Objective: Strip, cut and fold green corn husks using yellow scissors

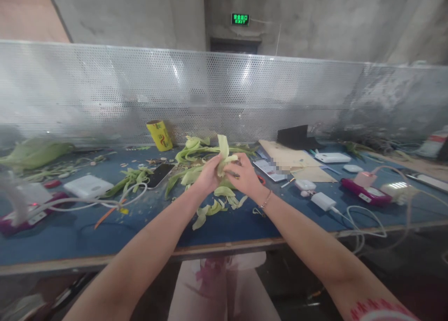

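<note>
A pale green, husk-like leaf [223, 146] stands up between my two hands above the middle of the blue table. My left hand [209, 174] is closed round its lower part, with the thumb raised along it. My right hand [245, 175] pinches the leaf's folded side from the right, fingers bent inward. Behind and left of the hands lies a heap of long green leaves [191, 153]. Just below them, torn pale leaf pieces [210, 211] are scattered on the table [231, 230]. The exact fold of the leaf is partly hidden by my fingers.
Left of the heap lie a dark phone [161, 175], leaf strips [131, 180] and a white box [88, 185] with cables. A yellow tube [160, 135] leans near the perforated metal screen [140, 92]. Rightward are cardboard [289, 153], a white charger [324, 201] and a purple power strip [366, 192].
</note>
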Motion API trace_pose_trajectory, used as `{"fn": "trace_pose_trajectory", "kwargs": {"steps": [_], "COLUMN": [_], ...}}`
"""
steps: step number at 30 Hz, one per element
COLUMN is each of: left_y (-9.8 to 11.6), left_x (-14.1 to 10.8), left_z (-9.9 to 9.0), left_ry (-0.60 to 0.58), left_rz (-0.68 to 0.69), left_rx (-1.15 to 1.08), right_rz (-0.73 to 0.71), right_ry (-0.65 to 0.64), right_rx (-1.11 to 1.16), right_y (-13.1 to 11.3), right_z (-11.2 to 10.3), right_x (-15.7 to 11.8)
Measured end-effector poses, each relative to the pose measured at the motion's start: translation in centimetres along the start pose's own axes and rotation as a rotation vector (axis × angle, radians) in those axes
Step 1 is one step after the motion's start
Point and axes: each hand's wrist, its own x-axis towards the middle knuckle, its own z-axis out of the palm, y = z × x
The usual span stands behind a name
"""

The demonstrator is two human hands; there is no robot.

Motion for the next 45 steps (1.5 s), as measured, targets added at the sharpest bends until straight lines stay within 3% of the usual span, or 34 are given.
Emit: {"fn": "trace_pose_trajectory", "kwargs": {"steps": [5, 10, 14, 19, 22, 26, 28, 31, 37, 39, 45], "left_y": [0.0, -0.2, -0.6, -1.4, -1.7, -1.7, -1.4, -1.1, -1.0, -0.9, -1.2], "left_x": [-0.2, 0.1, 0.4, 0.6, 0.8, 1.3, 1.2, 0.9, 0.3, 0.1, 0.3], "left_z": [-0.1, -0.2, -0.3, -0.2, -0.4, -1.1, -1.2, -1.0, -0.5, -0.5, -0.6], "left_ry": [-0.050, -0.064, -0.077, -0.108, -0.119, 0.064, 0.065, -0.008, 0.036, 0.003, -0.098], "left_rz": [-0.056, -0.044, -0.028, 0.005, 0.104, 0.336, 0.375, 0.360, 0.350, 0.335, 0.175], "left_rx": [-0.112, -0.122, -0.060, 0.102, 0.244, 0.536, 0.633, 0.673, 0.553, 0.527, 0.475], "right_rz": [0.053, 0.236, 0.363, 0.443, 0.465, 0.537, 0.573, 0.585, 0.562, 0.571, 0.557], "right_ry": [0.007, 0.028, 0.100, 0.128, 0.153, 0.212, 0.211, 0.186, 0.148, 0.132, 0.204], "right_rx": [0.023, 0.199, 0.306, 0.278, 0.262, 0.297, 0.324, 0.369, 0.343, 0.326, 0.215], "right_y": [0.2, 0.2, 0.5, 0.6, 0.5, 0.6, 0.7, 0.7, 0.5, 0.5, 1.0], "right_z": [-0.2, -0.8, -0.7, -0.5, -0.7, -0.9, -0.9, -0.9, -1.0, -0.9, -0.7], "right_x": [0.1, 0.4, 0.6, 0.8, 0.9, 1.1, 1.2, 1.1, 1.1, 1.1, 1.0]}}
